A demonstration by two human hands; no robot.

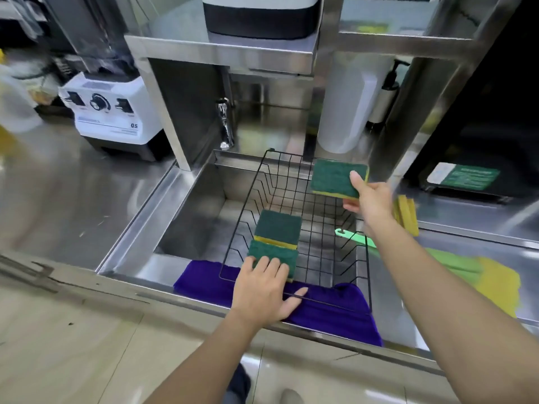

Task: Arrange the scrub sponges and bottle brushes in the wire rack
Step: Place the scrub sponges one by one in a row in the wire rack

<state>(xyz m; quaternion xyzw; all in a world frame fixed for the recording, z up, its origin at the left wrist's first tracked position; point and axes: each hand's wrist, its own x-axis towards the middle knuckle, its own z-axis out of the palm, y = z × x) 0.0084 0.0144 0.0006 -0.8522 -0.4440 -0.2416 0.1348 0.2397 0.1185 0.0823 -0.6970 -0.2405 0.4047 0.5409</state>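
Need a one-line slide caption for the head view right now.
Right hand carries a scrub sponge over the wire rack.

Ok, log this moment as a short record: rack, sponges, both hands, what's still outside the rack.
rack: black wire rack sitting over the steel sink, on a purple cloth
sponges in rack: two green-and-yellow scrub sponges, at its left side
left hand: resting on the nearer sponge and the rack's front edge
right hand: holding a third green-and-yellow sponge above the rack's far right corner
outside rack: green-handled brush and yellow sponges on the right counter
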